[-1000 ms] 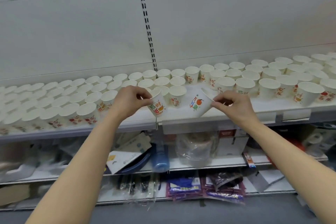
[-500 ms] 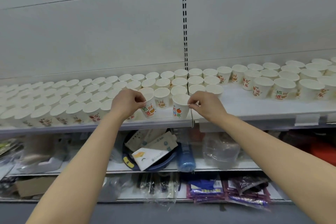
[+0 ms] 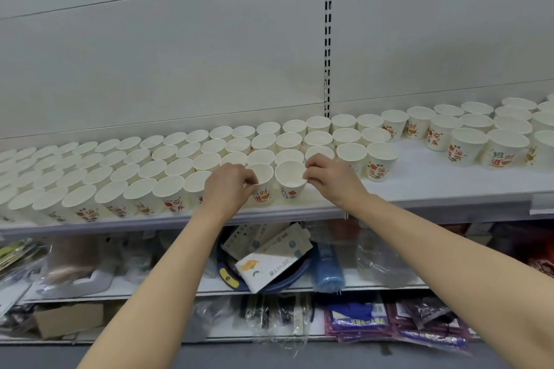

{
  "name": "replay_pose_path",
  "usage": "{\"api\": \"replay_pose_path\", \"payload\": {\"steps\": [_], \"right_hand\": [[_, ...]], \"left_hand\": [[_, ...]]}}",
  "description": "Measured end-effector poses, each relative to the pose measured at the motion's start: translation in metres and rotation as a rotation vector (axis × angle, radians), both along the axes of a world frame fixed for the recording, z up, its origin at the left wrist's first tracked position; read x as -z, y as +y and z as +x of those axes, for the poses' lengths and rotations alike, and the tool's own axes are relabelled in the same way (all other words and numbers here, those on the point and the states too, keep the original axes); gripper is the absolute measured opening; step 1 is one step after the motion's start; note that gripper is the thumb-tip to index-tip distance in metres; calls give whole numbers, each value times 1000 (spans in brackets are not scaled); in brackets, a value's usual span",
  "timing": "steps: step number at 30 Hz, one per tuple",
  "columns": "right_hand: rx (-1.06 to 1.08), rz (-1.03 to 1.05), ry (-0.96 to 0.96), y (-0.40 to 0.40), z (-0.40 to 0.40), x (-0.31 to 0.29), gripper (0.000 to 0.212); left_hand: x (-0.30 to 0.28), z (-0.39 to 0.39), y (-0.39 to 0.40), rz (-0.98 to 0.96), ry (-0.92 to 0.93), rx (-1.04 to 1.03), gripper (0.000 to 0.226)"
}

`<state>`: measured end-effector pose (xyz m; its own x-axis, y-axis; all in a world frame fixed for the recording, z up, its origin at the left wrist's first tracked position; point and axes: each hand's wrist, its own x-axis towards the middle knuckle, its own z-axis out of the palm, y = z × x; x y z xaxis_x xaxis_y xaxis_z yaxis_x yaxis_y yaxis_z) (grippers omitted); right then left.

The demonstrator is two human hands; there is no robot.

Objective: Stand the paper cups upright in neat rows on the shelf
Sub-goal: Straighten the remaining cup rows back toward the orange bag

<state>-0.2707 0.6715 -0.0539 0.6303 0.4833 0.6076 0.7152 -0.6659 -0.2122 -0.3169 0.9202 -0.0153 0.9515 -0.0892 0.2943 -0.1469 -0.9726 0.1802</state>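
Two bare hands reach up to the front edge of the white shelf. The left hand pinches the rim of one paper cup with curled fingers. That cup has big red and green Chinese words, "招财进", and a small fruit picture. The right hand pinches the rim of the next cup, just beside the first; its fingers are curled on the rim too. This cup shows a little red fruit and blurry writing that I cannot read. Both cups stand upright, touching side by side, at the end of the front row.

To the left, many more white cups stand open side up in four neat rows, too many to count surely. Toward the right end of the shelf stands another group of cups, set looser, with red words like "安" and "乐".

Under the shelf lies a white card box with an orange fruit picture and upside-down writing.
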Motion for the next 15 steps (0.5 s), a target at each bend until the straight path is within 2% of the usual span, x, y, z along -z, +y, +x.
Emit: {"api": "replay_pose_path", "payload": {"steps": [4, 7, 10, 12, 15], "right_hand": [[-7, -52, -8, 9, 6, 4, 7], [2, -75, 4, 12, 11, 4, 18], [33, 7, -17, 12, 8, 5, 26], [49, 92, -50, 16, 0, 7, 20], [35, 81, -68, 25, -8, 8, 22]], "left_hand": [[0, 5, 3, 10, 0, 6, 8], [-1, 9, 0, 1, 44, 36, 10], [0, 11, 0, -52, 67, 55, 16], [2, 11, -1, -67, 62, 52, 16], [5, 10, -4, -73, 57, 40, 13]]}}
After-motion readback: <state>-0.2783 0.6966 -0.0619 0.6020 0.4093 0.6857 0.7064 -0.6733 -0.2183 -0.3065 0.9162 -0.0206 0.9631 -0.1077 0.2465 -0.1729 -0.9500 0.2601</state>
